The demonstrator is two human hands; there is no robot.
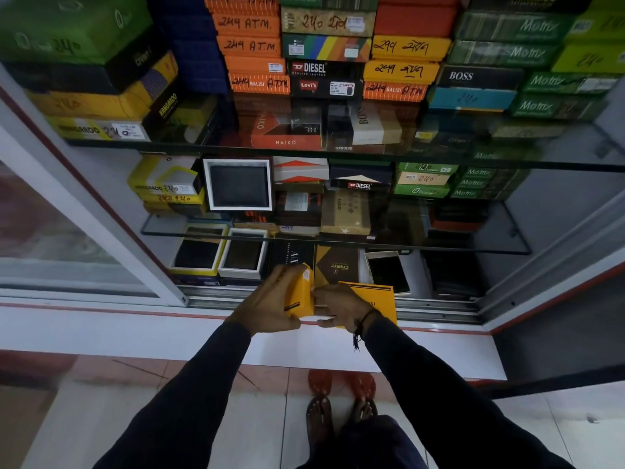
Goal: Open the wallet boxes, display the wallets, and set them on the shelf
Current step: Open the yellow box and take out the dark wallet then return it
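While both hands meet in front of the open display cabinet, the left hand (267, 308) is closed around a yellow box (299, 296), tilted on edge with a black double stripe near its lower corner; the right hand (341, 308) pinches at the box's inner side with curled fingers, and a flat yellow lid (375, 301) sits behind and under that hand, its print mostly hidden, only the letters "SI" showing; whether the right hand grips the lid cannot be told.

Beyond the hands, on the bottom shelf, lie two open boxes showing dark wallets, one yellow-rimmed (198, 252) and one white-rimmed (243, 253); beside them a black "A|X" box (292, 260), a brown box (338, 265) with its lettering upside down, and a phone (389, 272) with a dark screen.

On the glass shelf (507, 228) above stands a white-framed open box (238, 184) with a dark wallet, next to "KANGAROO 240" boxes (165, 189) and a "DIESEL" box (360, 182); green "Matrix" boxes (477, 182) stack at the right.

Higher up, orange boxes (248, 45) read "249 ATM" and "BALISI"; others read "Levi's", "BOSS", "HAIKO"; a sliding glass door (67, 231) covers the cabinet's left side.
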